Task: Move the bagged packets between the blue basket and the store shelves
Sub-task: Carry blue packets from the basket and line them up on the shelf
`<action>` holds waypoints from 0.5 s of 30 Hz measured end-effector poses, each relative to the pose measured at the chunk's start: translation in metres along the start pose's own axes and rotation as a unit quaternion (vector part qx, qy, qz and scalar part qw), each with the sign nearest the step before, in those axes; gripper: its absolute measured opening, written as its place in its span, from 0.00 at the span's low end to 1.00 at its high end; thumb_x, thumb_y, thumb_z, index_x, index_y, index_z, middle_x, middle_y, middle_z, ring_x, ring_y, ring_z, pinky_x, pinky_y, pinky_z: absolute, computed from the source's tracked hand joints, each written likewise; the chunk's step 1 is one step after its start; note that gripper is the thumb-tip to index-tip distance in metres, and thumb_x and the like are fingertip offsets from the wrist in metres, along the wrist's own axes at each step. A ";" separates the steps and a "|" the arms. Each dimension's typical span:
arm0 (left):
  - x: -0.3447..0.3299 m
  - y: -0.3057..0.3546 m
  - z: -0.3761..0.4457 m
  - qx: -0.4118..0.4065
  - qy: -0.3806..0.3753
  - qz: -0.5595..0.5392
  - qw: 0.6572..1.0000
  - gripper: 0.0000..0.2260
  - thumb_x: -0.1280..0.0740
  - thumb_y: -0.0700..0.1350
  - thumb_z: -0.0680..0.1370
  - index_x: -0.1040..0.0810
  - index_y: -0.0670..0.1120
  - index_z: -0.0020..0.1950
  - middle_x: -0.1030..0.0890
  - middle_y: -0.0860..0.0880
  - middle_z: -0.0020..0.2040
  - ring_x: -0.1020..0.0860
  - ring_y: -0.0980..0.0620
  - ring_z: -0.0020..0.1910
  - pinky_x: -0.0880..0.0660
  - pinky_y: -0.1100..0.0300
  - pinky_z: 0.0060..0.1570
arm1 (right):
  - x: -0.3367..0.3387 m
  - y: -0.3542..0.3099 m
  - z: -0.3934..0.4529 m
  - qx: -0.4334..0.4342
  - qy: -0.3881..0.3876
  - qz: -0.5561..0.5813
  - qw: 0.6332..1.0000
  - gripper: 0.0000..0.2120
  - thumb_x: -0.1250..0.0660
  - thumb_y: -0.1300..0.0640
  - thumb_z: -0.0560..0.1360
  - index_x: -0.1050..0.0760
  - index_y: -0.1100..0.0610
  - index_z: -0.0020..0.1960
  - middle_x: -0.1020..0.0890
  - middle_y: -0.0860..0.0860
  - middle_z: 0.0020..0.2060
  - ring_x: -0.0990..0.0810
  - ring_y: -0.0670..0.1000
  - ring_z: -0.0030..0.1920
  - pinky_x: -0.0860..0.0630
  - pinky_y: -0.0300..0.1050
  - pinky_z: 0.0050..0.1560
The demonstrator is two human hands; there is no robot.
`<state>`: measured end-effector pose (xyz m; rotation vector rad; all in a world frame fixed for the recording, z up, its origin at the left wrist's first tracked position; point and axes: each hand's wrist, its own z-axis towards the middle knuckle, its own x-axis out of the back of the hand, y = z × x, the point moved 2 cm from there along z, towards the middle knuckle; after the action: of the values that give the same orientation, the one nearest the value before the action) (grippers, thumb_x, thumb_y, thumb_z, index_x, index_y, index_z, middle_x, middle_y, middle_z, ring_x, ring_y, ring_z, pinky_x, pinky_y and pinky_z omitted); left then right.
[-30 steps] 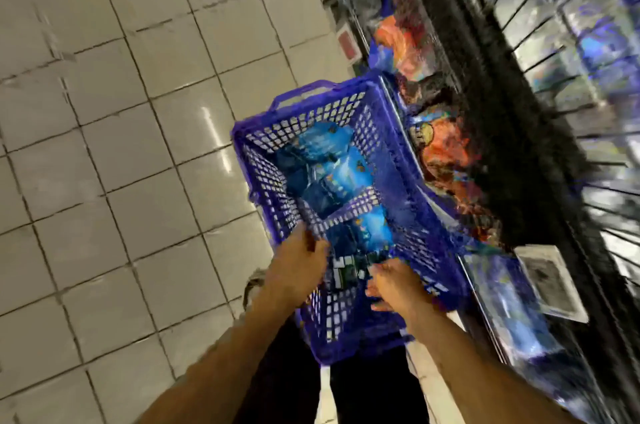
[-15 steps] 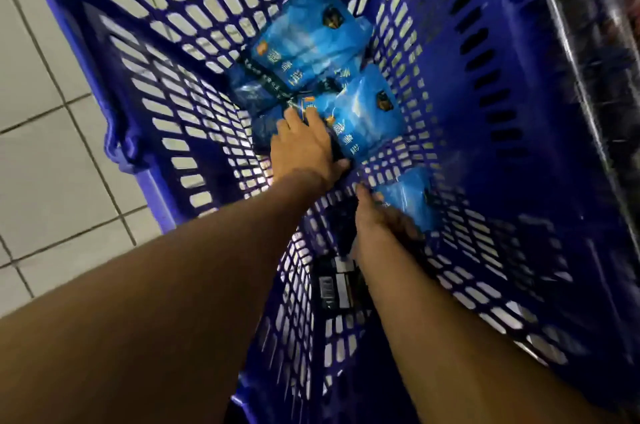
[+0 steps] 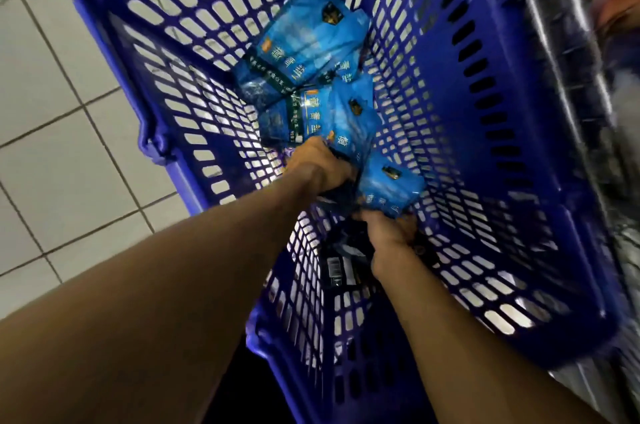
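Blue slatted plastic basket: left hand and right hand each grasped a glossy blue packet inside; best lifted straight up, clear of the walls.

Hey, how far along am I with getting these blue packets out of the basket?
Nothing looks shelved yet; the shelves are only a blur at the right edge. In hand: your left hand grips the middle packet and your right hand holds the nearest packet, both down inside the blue basket. Left: at least the far packet lies untouched, plus a dark barcoded pack near your right wrist.
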<state>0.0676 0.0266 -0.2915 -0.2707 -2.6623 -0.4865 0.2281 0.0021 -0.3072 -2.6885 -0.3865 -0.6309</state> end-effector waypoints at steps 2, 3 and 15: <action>0.012 0.002 -0.024 0.020 -0.011 -0.047 0.999 0.22 0.19 0.49 0.67 0.17 0.44 0.58 0.16 0.47 0.54 0.19 0.49 0.52 0.25 0.62 0.49 | 0.018 -0.004 -0.025 -0.034 -0.053 0.002 0.998 0.29 0.20 0.62 0.64 0.26 0.59 0.62 0.18 0.54 0.57 0.18 0.59 0.53 0.18 0.61 0.55; 0.018 0.002 -0.038 0.031 -0.018 -0.084 0.996 0.22 0.19 0.47 0.67 0.17 0.43 0.58 0.16 0.47 0.54 0.19 0.48 0.53 0.23 0.61 0.52 | 0.028 -0.007 -0.040 -0.044 -0.072 0.008 0.996 0.31 0.20 0.62 0.64 0.27 0.60 0.65 0.18 0.56 0.58 0.17 0.60 0.53 0.17 0.61 0.53; 0.142 -0.023 -0.325 0.007 -0.044 -0.460 0.887 0.19 0.24 0.36 0.72 0.19 0.40 0.62 0.14 0.43 0.56 0.15 0.43 0.54 0.18 0.52 0.52 | 0.167 -0.070 -0.287 0.051 -0.232 0.110 0.965 0.29 0.25 0.71 0.69 0.24 0.57 0.68 0.15 0.58 0.58 0.16 0.61 0.57 0.20 0.61 0.59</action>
<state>0.0537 -0.1002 0.0404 1.0511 -2.7310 -0.7258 0.2416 -0.0176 0.0310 -2.7063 -0.2218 0.0872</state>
